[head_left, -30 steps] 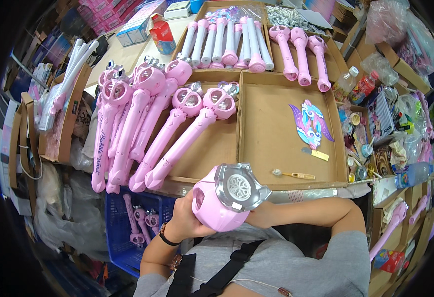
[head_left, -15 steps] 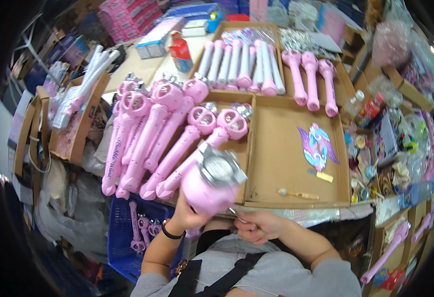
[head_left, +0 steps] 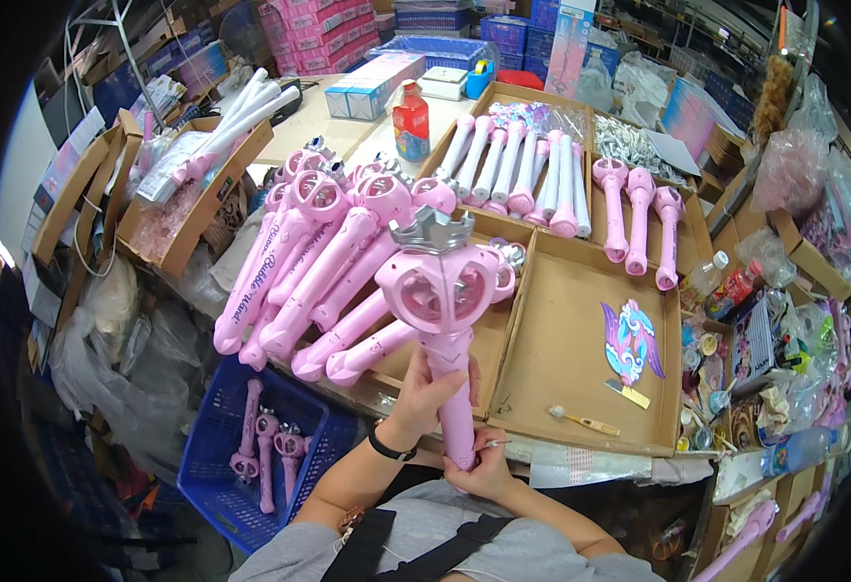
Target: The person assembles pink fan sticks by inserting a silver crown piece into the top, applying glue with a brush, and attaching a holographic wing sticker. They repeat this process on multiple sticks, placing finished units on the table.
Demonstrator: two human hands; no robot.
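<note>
A pink toy wand with a silver crown on its round, caged head stands upright before me. My left hand is closed round the upper part of its handle. At the handle's lower end, my right hand is closed with its fingers against the wand. A thin pale tool juts from those fingers; its kind is too small to make out. Behind the held wand, more crowned pink wands lie piled at an angle on the left of the table.
A shallow cardboard tray holds wing-shaped stickers and a small brush. Wands with white handles and three pink wands lie beyond. A blue basket with wands stands lower left. A red bottle stands behind.
The wand has swung from crown toward me to upright. My right hand has moved from beside it to its lower end. The view has shifted, showing more of the far room.
</note>
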